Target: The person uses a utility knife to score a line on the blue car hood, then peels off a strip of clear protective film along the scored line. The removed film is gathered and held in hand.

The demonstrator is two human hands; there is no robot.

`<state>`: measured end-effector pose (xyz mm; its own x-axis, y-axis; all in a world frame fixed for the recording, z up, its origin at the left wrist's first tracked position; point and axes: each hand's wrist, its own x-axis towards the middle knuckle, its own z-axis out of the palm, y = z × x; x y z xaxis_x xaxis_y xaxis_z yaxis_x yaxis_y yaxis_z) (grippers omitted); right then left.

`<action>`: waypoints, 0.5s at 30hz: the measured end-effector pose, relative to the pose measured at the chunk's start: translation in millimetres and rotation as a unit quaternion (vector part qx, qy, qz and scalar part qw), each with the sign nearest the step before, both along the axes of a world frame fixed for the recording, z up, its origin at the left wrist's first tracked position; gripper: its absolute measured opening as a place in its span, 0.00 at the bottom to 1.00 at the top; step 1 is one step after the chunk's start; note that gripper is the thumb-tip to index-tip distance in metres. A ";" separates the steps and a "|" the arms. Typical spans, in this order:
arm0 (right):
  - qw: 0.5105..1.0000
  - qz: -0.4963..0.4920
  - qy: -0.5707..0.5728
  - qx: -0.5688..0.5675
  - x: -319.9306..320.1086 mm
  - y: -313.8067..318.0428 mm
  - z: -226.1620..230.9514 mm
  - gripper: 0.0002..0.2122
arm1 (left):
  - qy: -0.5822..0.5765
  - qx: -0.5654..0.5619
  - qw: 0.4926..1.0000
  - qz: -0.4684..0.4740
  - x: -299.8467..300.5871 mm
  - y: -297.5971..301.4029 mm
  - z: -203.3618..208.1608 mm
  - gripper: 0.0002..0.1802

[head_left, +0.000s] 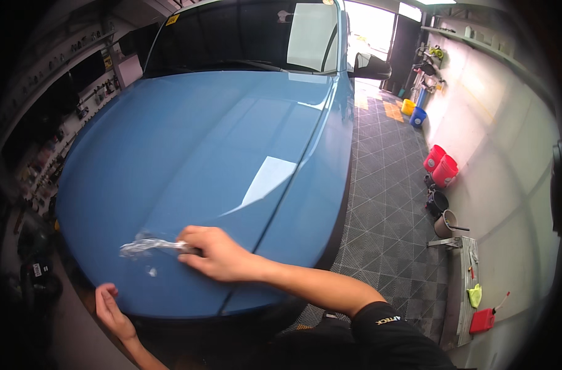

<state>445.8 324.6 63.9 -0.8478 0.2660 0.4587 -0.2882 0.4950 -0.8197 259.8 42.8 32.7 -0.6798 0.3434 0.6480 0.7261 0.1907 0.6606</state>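
Got a car hood (188, 142) dead ahead
Seeing buckets (445, 171) along the right wall (503, 142), bench (460, 296) nearer, maybe bottles (102, 92) on left-hand shelves (74, 58).

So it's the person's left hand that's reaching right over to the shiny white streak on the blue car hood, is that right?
Not quite: it's the right hand, as the head view shows. It does reach over to the shiny white streak on the blue car hood. The left hand is near the hood's front edge.

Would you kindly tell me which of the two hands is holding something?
The right hand: it grips a small object by the whitish streak; the left hand looks empty.
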 end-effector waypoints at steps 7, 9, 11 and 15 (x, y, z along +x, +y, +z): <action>0.991 0.050 0.064 0.102 25.2 7.9 6.2 0.10 | -0.296 -0.159 0.940 -0.050 98.2 134.1 50.3 0.22; 0.981 0.057 0.063 0.172 61.5 26.3 8.3 0.15 | -0.274 -0.105 0.956 0.001 110.6 151.2 48.6 0.28; 0.972 0.013 0.088 0.218 101.3 52.5 10.9 0.18 | -0.226 -0.114 0.960 0.117 121.5 160.3 41.1 0.23; 0.967 -0.036 0.108 0.229 158.7 124.1 25.3 0.18 | -0.213 -0.021 0.956 0.199 143.2 170.4 38.1 0.28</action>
<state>604.6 448.7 89.2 -0.7057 0.0471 0.7070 -0.3805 0.8165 -0.4342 403.1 213.1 70.8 -0.9615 0.0218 0.2741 0.2566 0.4295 0.8659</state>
